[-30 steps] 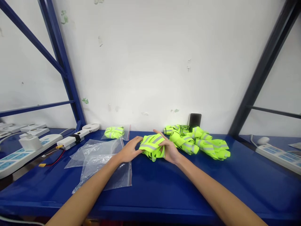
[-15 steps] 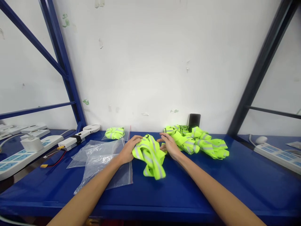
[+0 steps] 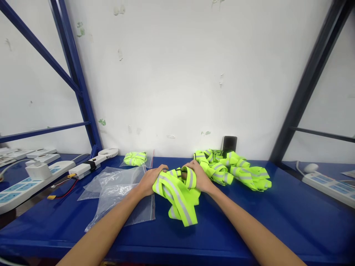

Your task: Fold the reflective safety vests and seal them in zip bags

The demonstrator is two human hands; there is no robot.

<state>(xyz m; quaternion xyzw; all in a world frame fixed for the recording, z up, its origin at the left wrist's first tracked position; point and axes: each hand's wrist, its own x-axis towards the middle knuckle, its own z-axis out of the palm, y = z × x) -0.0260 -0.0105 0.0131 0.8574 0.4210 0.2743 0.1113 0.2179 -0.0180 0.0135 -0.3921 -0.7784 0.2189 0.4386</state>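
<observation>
Neon yellow reflective vest [image 3: 177,199] bunched up on the blue steel shelf [image 3: 249,225], dead center in view, one silver-striped strap dragged toward the front edge. Left hand [image 3: 149,180] and right hand [image 3: 200,176] both clamped on it, palms down, fingers curled over the top and pressed in from either side. Not really a pinch, more of a two-handed squeeze around a looped band. Clear zip bag [image 3: 119,188] laid flat just left of the vest, left forearm crossed over it. Smaller bag [image 3: 135,159] with a folded vest inside parked behind that, near the wall. Heap of more vests [image 3: 233,170] piled just past the right hand, small black rectangular thing [image 3: 229,143] propped behind it. White power strip [image 3: 33,186] and little white fan [image 3: 108,152] off to the far left.
</observation>
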